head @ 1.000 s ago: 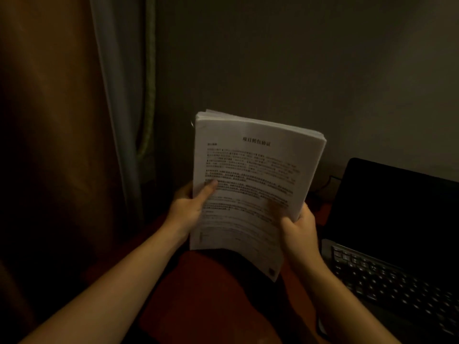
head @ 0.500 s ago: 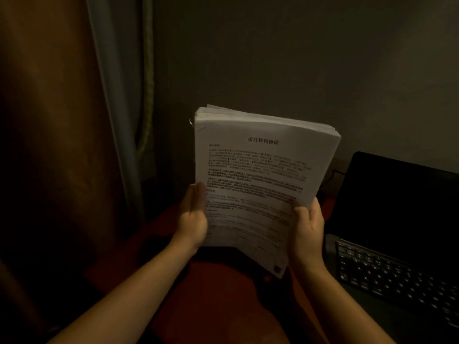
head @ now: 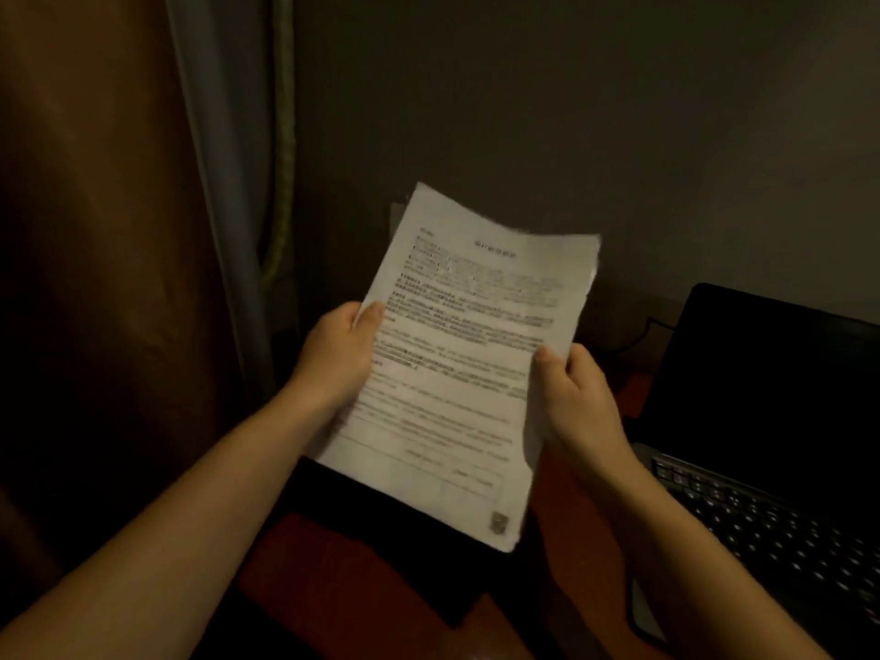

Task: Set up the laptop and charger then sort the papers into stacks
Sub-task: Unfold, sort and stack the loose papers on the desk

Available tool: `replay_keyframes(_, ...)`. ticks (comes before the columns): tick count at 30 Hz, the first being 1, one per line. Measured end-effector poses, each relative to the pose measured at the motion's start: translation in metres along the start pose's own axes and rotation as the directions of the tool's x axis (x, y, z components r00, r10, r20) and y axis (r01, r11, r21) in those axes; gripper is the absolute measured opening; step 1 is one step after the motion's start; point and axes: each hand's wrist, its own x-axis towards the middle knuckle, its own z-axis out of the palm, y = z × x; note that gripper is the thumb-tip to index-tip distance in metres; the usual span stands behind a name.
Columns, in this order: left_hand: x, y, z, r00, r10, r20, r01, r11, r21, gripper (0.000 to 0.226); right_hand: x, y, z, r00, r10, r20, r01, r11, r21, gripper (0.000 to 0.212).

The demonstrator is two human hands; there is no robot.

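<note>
Centre frame: left hand [head: 338,354] and right hand [head: 578,402] gripped the paper stack [head: 457,354] by its side edges, fingers [head: 369,314] curled round. Probably steadying loose sheets for sorting.

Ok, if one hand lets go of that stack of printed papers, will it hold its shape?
Probably not: the stack of printed papers looks loose, with sheet edges uneven at its top right corner, so sheets may fan or slide. It likely droops too, since the left hand and right hand each grip a side edge.
</note>
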Motion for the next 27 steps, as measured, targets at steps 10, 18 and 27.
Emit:
replay_keyframes(10, -0.007, -0.082, -0.017, 0.955, -0.287, 0.079, 0.243, 0.905, 0.350, 0.056, -0.037, 0.055, 0.054, 0.952, 0.248, 0.178, -0.240, 0.969, -0.064, 0.044)
replay_keyframes(18, 0.008, -0.085, -0.025, 0.933, -0.220, 0.284, 0.159, 0.962, 0.221, 0.043, -0.023, 0.058, 0.052, 0.954, 0.089, 0.286, 0.078, 0.848, -0.524, 0.051)
replay_keyframes(27, 0.044, -0.097, -0.017, 0.943, -0.158, 0.294, 0.065, 0.951, 0.302, 0.031, -0.018, 0.070, 0.084, 0.969, -0.010, 0.247, 0.195, 0.648, -0.737, 0.051)
